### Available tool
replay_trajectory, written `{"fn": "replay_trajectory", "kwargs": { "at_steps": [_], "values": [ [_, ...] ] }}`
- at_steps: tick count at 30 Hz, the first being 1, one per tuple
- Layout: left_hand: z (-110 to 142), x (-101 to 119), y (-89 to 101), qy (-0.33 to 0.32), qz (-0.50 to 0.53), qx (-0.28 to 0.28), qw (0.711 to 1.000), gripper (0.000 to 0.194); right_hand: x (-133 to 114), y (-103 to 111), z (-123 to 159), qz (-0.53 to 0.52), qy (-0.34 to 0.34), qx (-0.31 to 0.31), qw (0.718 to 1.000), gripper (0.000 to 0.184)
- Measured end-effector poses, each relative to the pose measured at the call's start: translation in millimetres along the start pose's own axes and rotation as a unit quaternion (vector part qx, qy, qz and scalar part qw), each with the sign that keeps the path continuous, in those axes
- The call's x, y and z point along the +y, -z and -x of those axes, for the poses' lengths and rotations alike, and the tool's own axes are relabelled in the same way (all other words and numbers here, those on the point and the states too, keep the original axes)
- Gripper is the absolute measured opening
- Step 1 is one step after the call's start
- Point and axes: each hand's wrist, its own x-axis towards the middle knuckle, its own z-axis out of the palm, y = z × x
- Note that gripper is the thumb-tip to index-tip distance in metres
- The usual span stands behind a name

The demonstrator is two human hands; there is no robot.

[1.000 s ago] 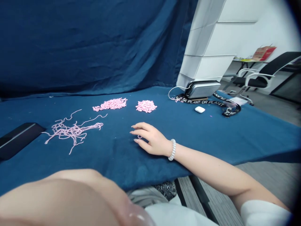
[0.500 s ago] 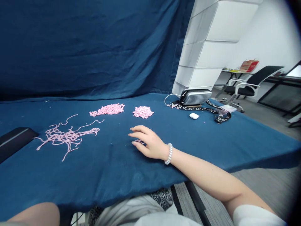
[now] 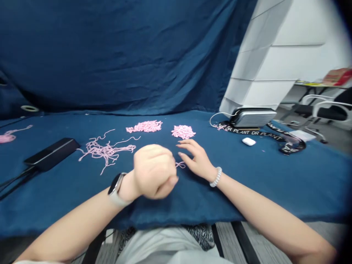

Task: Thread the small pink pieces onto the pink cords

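My left hand (image 3: pixel 154 171) is curled into a fist above the table, with a watch on its wrist. The inside of the fist faces away, so anything in it is hidden. To its right, my right hand (image 3: pixel 198 161) lies on the cloth, fingers spread and bent a little. A small loop of thin pink yarn (image 3: pixel 180 165) rests between the two hands, by the right fingertips, partly covered by the left fist. Just beyond the right hand is a round heap of small pink pieces (image 3: pixel 183 131). A longer pink heap (image 3: pixel 146 126) lies left of it.
Loose pink yarn strands (image 3: pixel 106 150) lie left, beside a black box with cables (image 3: pixel 52 154). A pink yarn bundle (image 3: pixel 7 138) is at the far left. A silver ridged case (image 3: pixel 254 118), a lettered black strap (image 3: pixel 264 132) and a small white case (image 3: pixel 249 141) are right.
My left hand has come up from the lower left, closed, beside the right hand. The view has turned left, bringing the whole black box into sight. My right hand stays open by the loop.
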Motion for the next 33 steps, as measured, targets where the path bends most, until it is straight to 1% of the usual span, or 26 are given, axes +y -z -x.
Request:
{"fn": "replay_trajectory", "kwargs": {
  "at_steps": [1, 2, 4, 5, 7, 9, 11, 13, 14, 16, 18, 20, 24, 26, 28, 31, 33],
  "values": [
    [2.4, -11.6, -9.3, -0.008, -0.022, -0.003, 1.000, 0.022, 2.6, -0.5, -1.8, 0.002, -0.009, -0.002, 1.000, 0.042],
    [5.8, -23.6, -20.2, 0.002, -0.048, 0.001, 0.999, 0.021, 5.2, -0.8, -3.5, 0.003, -0.009, -0.013, 1.000, 0.043],
    [14.8, -44.5, -43.3, 0.095, -0.093, -0.054, 0.990, 0.021, 9.9, -0.6, -6.1, 0.005, -0.008, -0.054, 0.998, 0.047],
    [19.8, -51.9, -53.5, 0.128, -0.091, -0.087, 0.984, 0.022, 11.8, -0.1, -6.8, 0.009, -0.014, -0.083, 0.996, 0.048],
    [29.1, -59.8, -68.1, 0.181, -0.063, -0.133, 0.973, 0.022, 14.4, 1.4, -7.4, 0.023, -0.034, -0.138, 0.990, 0.053],
    [36.6, -60.9, -75.5, 0.196, -0.024, -0.161, 0.967, 0.018, 16.2, 2.6, -7.0, 0.040, -0.048, -0.187, 0.980, 0.059],
    [41.8, -59.2, -79.0, 0.204, -0.002, -0.181, 0.962, 0.025, 17.9, 2.8, -6.2, 0.048, -0.041, -0.232, 0.971, 0.061],
    [45.0, -58.0, -81.4, 0.215, 0.009, -0.197, 0.956, 0.031, 19.9, 2.0, -5.1, 0.046, -0.029, -0.261, 0.964, 0.061],
    [45.9, -57.9, -82.6, 0.220, 0.016, -0.204, 0.954, 0.029, 20.9, 1.2, -4.5, 0.043, -0.026, -0.269, 0.962, 0.060],
    [46.4, -58.5, -84.9, 0.224, 0.038, -0.212, 0.951, 0.018, 22.8, -0.8, -3.5, 0.038, -0.027, -0.282, 0.958, 0.058],
    [45.7, -59.3, -86.9, 0.222, 0.058, -0.207, 0.951, 0.012, 24.5, -3.1, -2.9, 0.037, -0.038, -0.292, 0.955, 0.055],
    [44.5, -59.6, -88.2, 0.227, 0.070, -0.191, 0.952, 0.012, 25.5, -5.1, -2.8, 0.037, -0.049, -0.298, 0.953, 0.052],
    [41.9, -58.7, -88.1, 0.274, 0.085, -0.151, 0.946, 0.011, 23.3, -6.3, -4.2, 0.016, -0.058, -0.278, 0.959, 0.048],
    [40.5, -57.9, -86.8, 0.305, 0.101, -0.133, 0.938, 0.011, 19.6, -5.1, -5.3, -0.006, -0.077, -0.269, 0.960, 0.046],
    [39.2, -57.2, -85.7, 0.337, 0.116, -0.114, 0.927, 0.011, 15.1, -3.5, -6.3, -0.040, -0.110, -0.269, 0.956, 0.046],
    [38.9, -57.3, -86.6, 0.383, 0.133, -0.085, 0.910, 0.014, 10.2, -1.8, -6.9, -0.108, -0.167, -0.271, 0.942, 0.050],
    [39.9, -58.3, -89.4, 0.411, 0.172, -0.068, 0.893, 0.016, 9.8, -2.1, -6.9, -0.150, -0.199, -0.262, 0.932, 0.052]
  ]
}}
